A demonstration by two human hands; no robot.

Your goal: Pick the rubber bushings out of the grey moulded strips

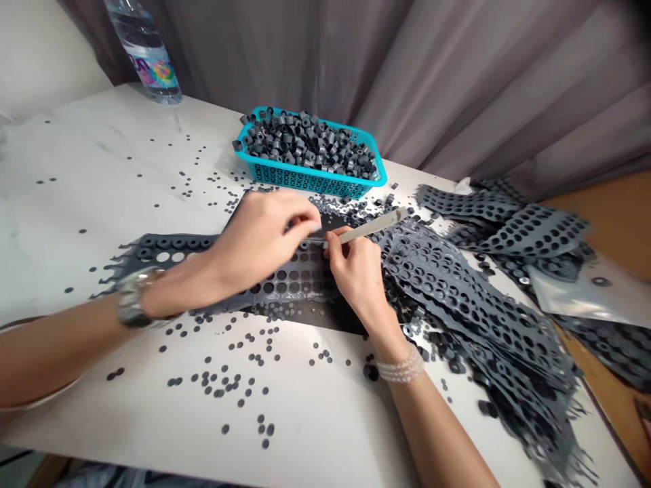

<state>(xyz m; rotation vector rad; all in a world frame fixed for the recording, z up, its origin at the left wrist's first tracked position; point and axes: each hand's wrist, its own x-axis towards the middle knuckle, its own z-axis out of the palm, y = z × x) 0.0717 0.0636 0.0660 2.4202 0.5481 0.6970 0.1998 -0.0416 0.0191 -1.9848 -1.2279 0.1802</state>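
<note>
A grey rubber sheet punched with rows of round holes lies across a dark mat. Over its upper edge hovers my left hand, its thumb and fingers closed together; whether anything small is between them is hidden. My right hand grips a slim off-white stick-like tool like a pen, its lower end close to the sheet's right part. Some ring-shaped pieces still sit in the sheet's left end. Small dark discs lie scattered in front of and behind the sheet.
Behind my hands stands a turquoise basket heaped with short grey rubber rings. More punched sheets are piled at the right, beside a clear plastic bag. A water bottle stands at the back left, before a grey curtain.
</note>
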